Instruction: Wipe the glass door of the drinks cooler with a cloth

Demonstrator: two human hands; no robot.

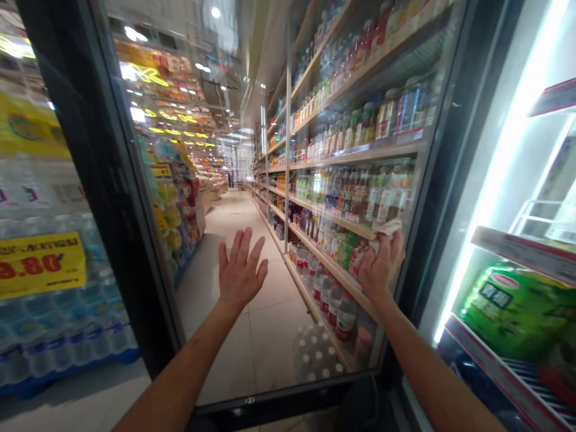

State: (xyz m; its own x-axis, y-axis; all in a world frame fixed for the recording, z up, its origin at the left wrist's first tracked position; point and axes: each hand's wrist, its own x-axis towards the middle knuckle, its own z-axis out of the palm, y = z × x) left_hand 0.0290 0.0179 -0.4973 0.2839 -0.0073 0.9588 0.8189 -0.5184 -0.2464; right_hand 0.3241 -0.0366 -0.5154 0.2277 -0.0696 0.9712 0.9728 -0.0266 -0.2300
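A glass door [274, 360] in a black frame stands open before me. My left hand [242, 270], fingers spread and palm toward the pane, is at the middle of the glass. Near the pane's right edge my right hand [381, 264] is closed round a crumpled white cloth [387, 228] and holds it to the glass. Whether the cloth is fabric or paper is hard to tell. Drink bottles on shelves [333, 159] show in the glass behind both hands.
On the right, a lit cooler holds a green package [508, 303] on a shelf with a rail. Stacked water bottles [58, 324] with a yellow price sign [40, 264] stand at the left, beyond the black door frame [121, 198]. A grey polka-dot shape [316, 354] shows low in the glass.
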